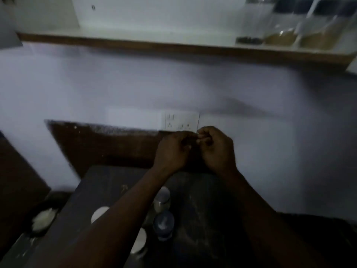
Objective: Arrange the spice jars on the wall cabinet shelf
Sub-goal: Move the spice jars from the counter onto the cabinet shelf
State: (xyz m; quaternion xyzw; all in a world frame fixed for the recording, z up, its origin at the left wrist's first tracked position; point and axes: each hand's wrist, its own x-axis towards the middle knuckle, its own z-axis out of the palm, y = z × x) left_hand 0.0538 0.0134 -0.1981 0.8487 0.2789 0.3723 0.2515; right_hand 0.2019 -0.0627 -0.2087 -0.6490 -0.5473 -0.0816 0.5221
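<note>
Three clear spice jars stand at the right end of the wall cabinet shelf (135,38): one with dark grains (251,22), then two with brown powder (284,24) (324,28). Below, on the dark counter (202,200), stand a jar with a pale lid (163,200) and a blue-lidded jar (163,225); two white lids (99,213) (140,241) peek out beside my left forearm. My left hand (172,149) and right hand (216,147) meet above the counter, fingers curled and fingertips touching. Whether they pinch something small I cannot tell in the dim, blurred view.
A white socket plate (180,121) sits on the wall just behind my hands. A brown backsplash strip (100,144) runs along the counter's rear. A dark dish with something white (43,219) lies at the lower left. The shelf's left and middle stretch is bare.
</note>
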